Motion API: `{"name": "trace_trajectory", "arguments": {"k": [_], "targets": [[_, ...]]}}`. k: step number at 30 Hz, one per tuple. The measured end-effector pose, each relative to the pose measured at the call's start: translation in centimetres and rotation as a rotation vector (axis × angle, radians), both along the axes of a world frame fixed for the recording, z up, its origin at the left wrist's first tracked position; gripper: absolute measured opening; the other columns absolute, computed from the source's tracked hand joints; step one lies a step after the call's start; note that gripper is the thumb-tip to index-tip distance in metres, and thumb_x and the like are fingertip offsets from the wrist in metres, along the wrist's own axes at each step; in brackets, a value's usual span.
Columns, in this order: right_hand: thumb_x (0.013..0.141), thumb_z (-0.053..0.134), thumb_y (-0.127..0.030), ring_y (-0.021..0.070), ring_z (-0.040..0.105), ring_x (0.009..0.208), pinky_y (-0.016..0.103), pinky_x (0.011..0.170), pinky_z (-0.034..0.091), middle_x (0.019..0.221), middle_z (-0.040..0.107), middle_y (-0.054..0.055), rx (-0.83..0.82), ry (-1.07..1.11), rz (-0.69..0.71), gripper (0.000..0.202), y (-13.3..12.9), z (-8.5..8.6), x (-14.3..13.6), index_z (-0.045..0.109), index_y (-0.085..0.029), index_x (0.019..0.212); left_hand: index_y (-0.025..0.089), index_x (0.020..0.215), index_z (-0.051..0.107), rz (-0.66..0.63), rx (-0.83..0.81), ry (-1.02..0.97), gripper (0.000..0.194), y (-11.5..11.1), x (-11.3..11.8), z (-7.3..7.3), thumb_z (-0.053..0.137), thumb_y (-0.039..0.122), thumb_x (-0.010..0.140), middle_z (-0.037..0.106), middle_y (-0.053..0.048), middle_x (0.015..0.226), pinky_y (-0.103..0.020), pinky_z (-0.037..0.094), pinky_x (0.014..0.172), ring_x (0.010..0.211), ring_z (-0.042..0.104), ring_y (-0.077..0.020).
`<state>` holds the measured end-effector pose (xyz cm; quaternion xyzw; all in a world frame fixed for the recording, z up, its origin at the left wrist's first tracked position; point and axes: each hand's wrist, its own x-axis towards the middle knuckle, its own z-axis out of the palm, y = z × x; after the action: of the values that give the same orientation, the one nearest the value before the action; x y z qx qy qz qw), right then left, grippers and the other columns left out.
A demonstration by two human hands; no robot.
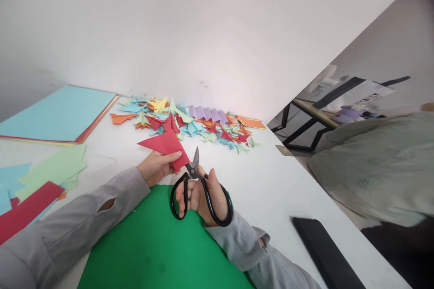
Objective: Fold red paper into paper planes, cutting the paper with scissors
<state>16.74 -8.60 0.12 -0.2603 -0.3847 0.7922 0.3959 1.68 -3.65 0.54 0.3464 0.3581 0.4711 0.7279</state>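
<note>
Pinched between the thumb and fingers of my left hand (158, 166) is a folded piece of red paper (166, 144), its pointed end toward the left. My right hand (200, 196) grips black-handled scissors (193, 170), fingers through one loop and thumb through the other. The blades are spread, and one lies by the red paper's lower right edge; whether it touches cannot be made out. Beneath both hands lies a green sheet (152, 244) on the white table (267, 180).
Folded paper shapes (190, 124) in many colours are heaped against the wall. Large coloured sheets (57, 113) are stacked at the back left, with loose paper pieces (50, 167) nearer. A black flat object (325, 248) lies right. Beyond the table edge is another person (376, 167).
</note>
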Motion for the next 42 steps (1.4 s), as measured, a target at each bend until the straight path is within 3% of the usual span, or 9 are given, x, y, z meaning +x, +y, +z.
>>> {"name": "trace_trajectory", "arguments": {"k": [13,30,34,42], "targets": [[0.07,0.044,-0.077,0.0158,0.059,0.048,0.029,0.047,0.047,0.069,0.065,0.001,0.003,0.014,0.033,0.077,-0.11,0.19,0.07,0.034,-0.024,0.125,0.012,0.063,0.066,-0.007,0.02,-0.022,0.017,0.08,-0.07,0.02,0.074,0.026,0.068,0.062,-0.005,0.059,-0.025,0.047,0.056,0.055,0.057,-0.0136],[0.069,0.043,-0.077,0.0152,0.056,0.044,0.029,0.044,0.047,0.066,0.064,0.0,0.026,-0.012,0.004,0.083,-0.17,0.19,-0.14,0.028,-0.026,0.133,0.012,0.07,0.069,-0.048,-0.093,-0.075,0.009,0.11,-0.4,0.33,0.068,0.02,0.074,0.067,-0.007,0.064,-0.024,0.047,0.055,0.056,0.059,-0.0135],[0.071,0.043,-0.076,0.0151,0.055,0.043,0.028,0.043,0.046,0.065,0.064,0.001,0.043,-0.001,-0.002,0.087,-0.22,0.18,-0.21,0.021,-0.027,0.139,0.012,0.072,0.07,-0.086,-0.093,-0.099,0.01,0.08,-0.46,0.53,0.064,0.02,0.077,0.067,-0.008,0.064,-0.023,0.047,0.055,0.057,0.059,-0.0136],[0.071,0.041,-0.077,0.0147,0.055,0.043,0.028,0.043,0.046,0.065,0.064,0.001,0.058,-0.018,-0.005,0.086,-0.33,0.02,-0.3,0.023,-0.028,0.139,0.012,0.075,0.068,-0.074,-0.079,-0.129,0.021,0.32,-0.35,0.32,0.061,0.03,0.08,0.071,-0.012,0.079,-0.023,0.047,0.054,0.056,0.059,-0.0126]]}}
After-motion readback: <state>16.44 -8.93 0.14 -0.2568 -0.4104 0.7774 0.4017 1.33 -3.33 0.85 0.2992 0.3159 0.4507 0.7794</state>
